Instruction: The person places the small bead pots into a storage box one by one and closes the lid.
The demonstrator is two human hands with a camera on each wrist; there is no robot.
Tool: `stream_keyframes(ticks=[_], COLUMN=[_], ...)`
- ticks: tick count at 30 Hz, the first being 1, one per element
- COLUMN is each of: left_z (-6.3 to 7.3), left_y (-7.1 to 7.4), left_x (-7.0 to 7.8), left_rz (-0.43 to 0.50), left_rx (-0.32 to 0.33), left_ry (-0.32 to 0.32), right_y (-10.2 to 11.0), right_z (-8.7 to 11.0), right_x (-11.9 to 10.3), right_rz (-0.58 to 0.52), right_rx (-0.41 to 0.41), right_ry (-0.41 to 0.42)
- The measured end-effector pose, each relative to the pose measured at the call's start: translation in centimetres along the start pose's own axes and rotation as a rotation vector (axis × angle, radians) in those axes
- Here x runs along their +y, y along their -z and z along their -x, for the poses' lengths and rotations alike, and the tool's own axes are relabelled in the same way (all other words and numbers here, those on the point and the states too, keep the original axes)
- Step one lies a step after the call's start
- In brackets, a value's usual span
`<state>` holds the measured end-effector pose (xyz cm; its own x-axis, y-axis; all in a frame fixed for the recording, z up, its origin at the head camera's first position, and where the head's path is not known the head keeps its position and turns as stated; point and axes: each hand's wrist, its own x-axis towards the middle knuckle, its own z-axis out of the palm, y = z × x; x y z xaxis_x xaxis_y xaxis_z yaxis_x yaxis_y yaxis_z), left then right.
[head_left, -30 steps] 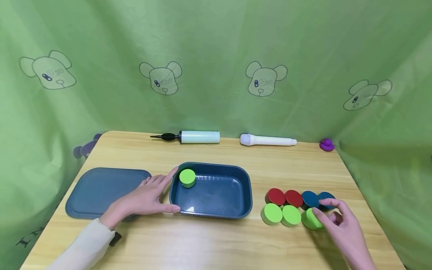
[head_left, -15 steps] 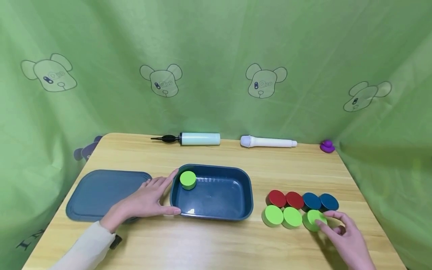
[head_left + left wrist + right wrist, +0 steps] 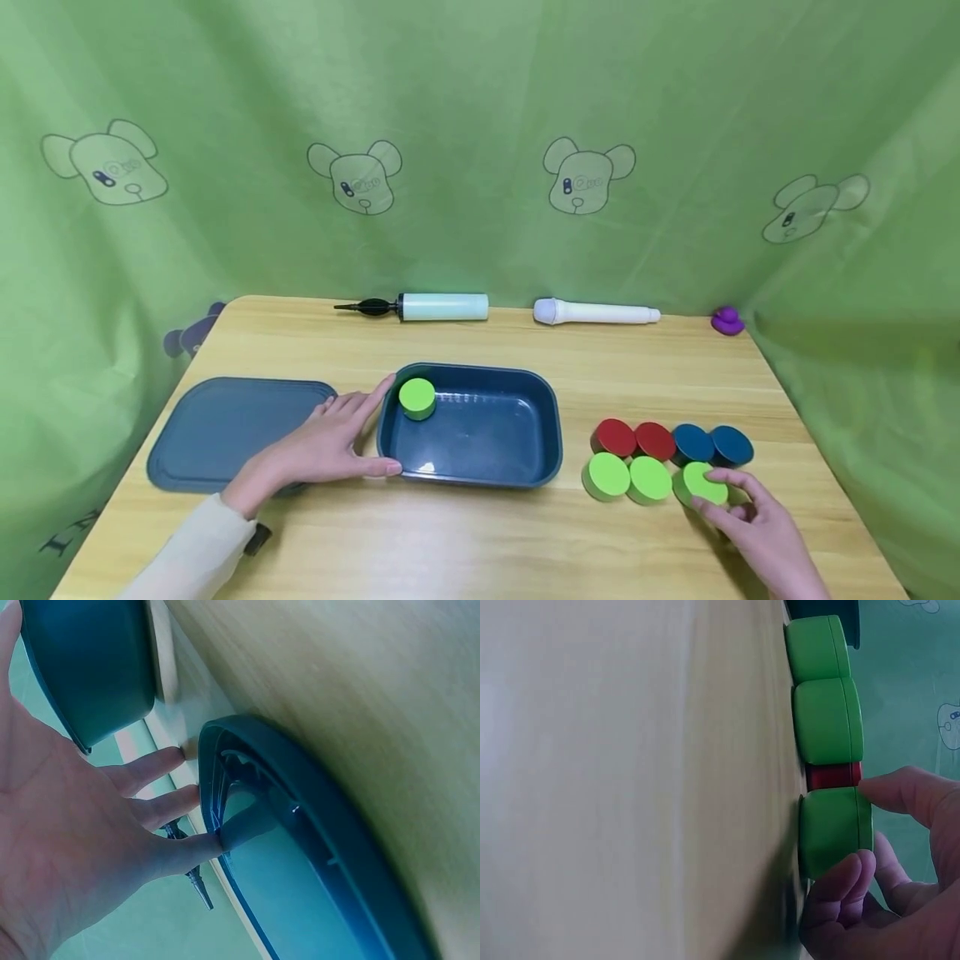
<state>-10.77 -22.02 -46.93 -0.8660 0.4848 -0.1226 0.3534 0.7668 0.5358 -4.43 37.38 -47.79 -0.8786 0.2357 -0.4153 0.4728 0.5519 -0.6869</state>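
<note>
A dark blue open box [image 3: 480, 483] sits mid-table with one green cylinder [image 3: 417, 398] in its back left corner. My left hand [image 3: 322, 446] spreads at the box's left end, thumb and index finger at its rim and the other fingers over the dark blue lid [image 3: 225, 433]. On the right, my right hand [image 3: 761, 525] pinches the rightmost front green cylinder [image 3: 701, 485] between thumb and fingers. In the right wrist view this green cylinder [image 3: 829, 832] shows a seam near its top and appears to stand on the table.
Two more green cylinders [image 3: 606, 477] stand left of the pinched one. Behind them are two red cylinders [image 3: 615, 438] and two blue cylinders [image 3: 731, 446]. A hand pump [image 3: 444, 307], a white microphone [image 3: 600, 312] and a purple duck [image 3: 727, 321] line the back edge, before a green curtain [image 3: 480, 225].
My right hand has drawn back slightly from the blue cylinders, and its thumb has shifted from the green cylinder's top to its near side. The left hand has stayed put.
</note>
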Motion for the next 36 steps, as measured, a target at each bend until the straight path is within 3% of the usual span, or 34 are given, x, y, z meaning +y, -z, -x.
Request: stream_keyframes(ticks=[13, 20, 36], left_z=[0.0, 0.0, -0.1], left_y=[0.2, 0.2, 0.0], left_x=[0.1, 0.1, -0.1], left_rz=[-0.008, -0.009, -0.011], left_rx=[0.002, -0.016, -0.005], left_ry=[0.002, 0.016, 0.014], right_y=[-0.3, -0.1, -0.2], right_z=[-0.5, -0.5, 0.5], right_x=[0.5, 0.3, -0.2], right_rz=[-0.011, 0.065, -0.052], right_rx=[0.006, 0.026, 0.071], right_ry=[0.024, 0.025, 0.022])
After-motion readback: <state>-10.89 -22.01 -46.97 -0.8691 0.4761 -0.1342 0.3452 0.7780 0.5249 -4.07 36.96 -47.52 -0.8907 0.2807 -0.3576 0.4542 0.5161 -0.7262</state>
